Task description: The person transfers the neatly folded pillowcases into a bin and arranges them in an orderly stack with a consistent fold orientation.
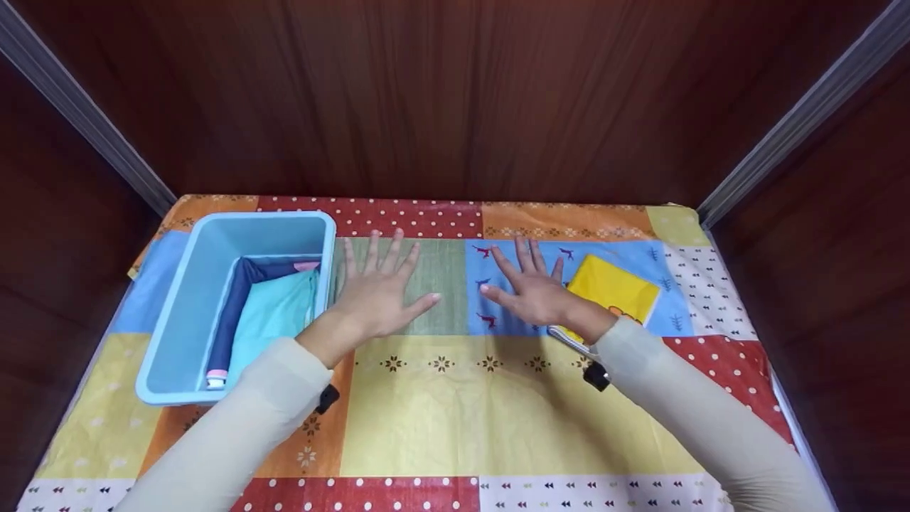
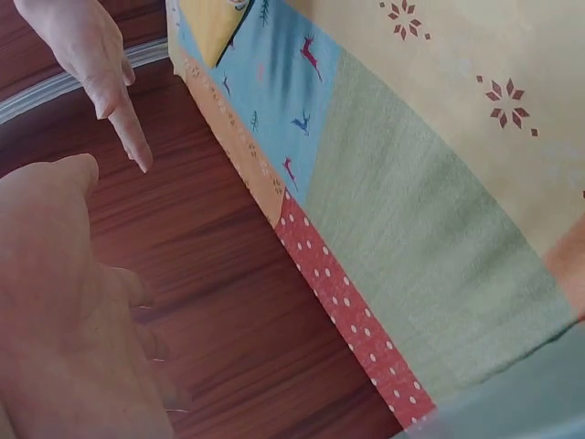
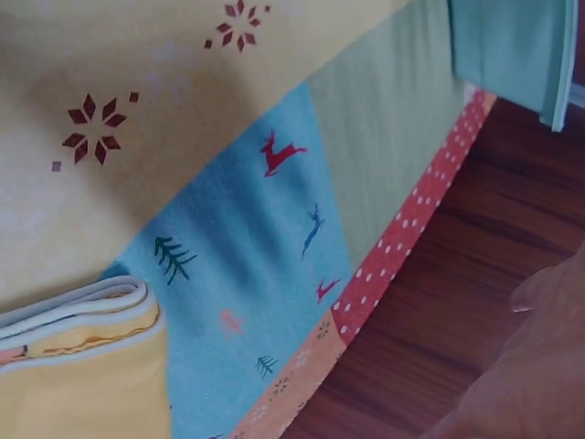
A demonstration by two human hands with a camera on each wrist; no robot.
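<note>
Both hands are held over the table with fingers spread and nothing in them. My left hand (image 1: 377, 291) is just right of a light blue plastic bin (image 1: 167, 320). Inside that bin lie a folded turquoise cloth (image 1: 274, 313) and a navy cloth (image 1: 231, 320) with pink and white bits at its edge. Over the blue reindeer patch hovers my right hand (image 1: 537, 288). A folded yellow cloth (image 1: 615, 284) with pale edging lies beside it, partly hidden under the right wrist. In the right wrist view the yellow cloth (image 3: 91, 384) shows several stacked layers.
A patchwork-print tablecloth (image 1: 426, 405) covers the table. Dark wood-grain panels (image 1: 441, 99) stand behind it and at both sides, with metal strips (image 1: 803, 114) at the corners. Small black devices (image 1: 596, 375) sit at the wrists.
</note>
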